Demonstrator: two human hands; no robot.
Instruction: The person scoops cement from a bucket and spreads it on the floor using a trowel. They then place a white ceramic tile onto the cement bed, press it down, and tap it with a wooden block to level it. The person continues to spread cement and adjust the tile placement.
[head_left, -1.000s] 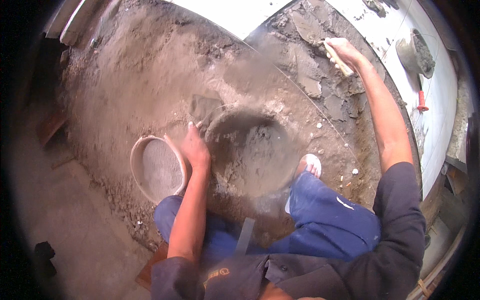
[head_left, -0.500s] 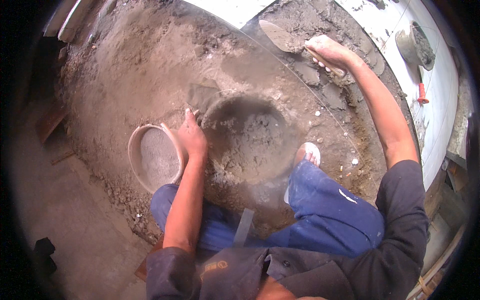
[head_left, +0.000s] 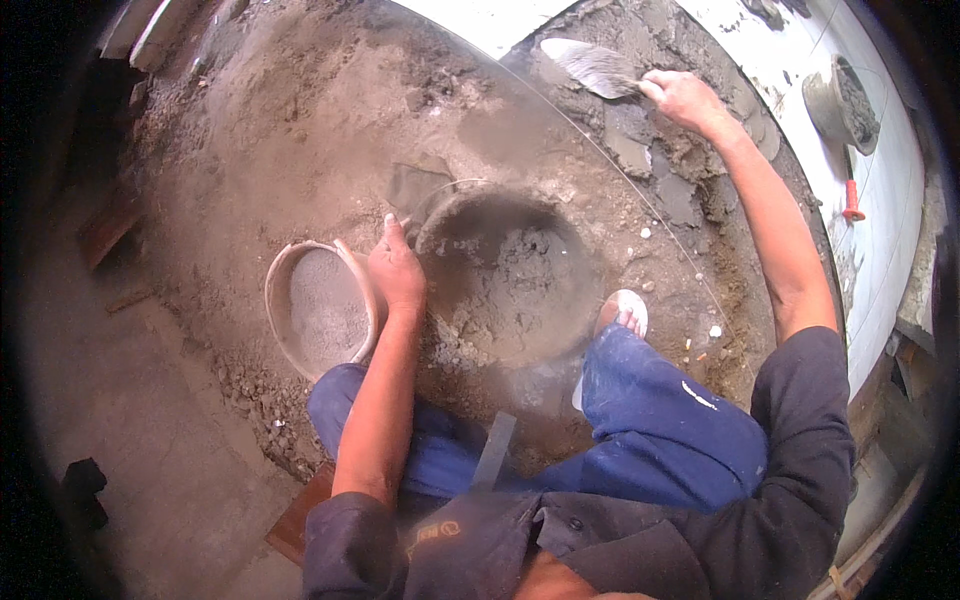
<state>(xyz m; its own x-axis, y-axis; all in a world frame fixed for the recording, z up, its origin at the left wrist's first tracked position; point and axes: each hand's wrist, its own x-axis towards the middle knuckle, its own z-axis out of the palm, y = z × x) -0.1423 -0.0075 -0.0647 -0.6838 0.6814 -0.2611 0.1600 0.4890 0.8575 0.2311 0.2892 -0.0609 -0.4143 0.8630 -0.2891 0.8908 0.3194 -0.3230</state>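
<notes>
My right hand [head_left: 690,104] is closed around the handle of a pointed trowel [head_left: 588,67], up at the far right. Its pale blade points left, over or on the wet grey mortar bed [head_left: 628,135]; whether it touches is hard to tell. Nearer to me stands a dark round bucket [head_left: 455,335] holding lumpy grey mortar [head_left: 530,265]. My left hand [head_left: 399,270] grips its left rim, thumb up, the other fingers mostly hidden. Just left of that hand is a tan bucket [head_left: 275,320] of dry grey powder [head_left: 325,305].
A taut string [head_left: 655,208] runs along the mortar bed's edge. Pale slabs [head_left: 860,260] lie on the right, bearing a mortar-filled container [head_left: 840,105] and a red-handled tool [head_left: 852,202]. My foot [head_left: 622,315] stands beside the mortar bucket. Loose soil [head_left: 300,120] covers the ground.
The trowel has turned in my right hand, its blade now showing a brighter face and lying a little further right. My left hand stays between the two buckets. The whole view has shifted slightly.
</notes>
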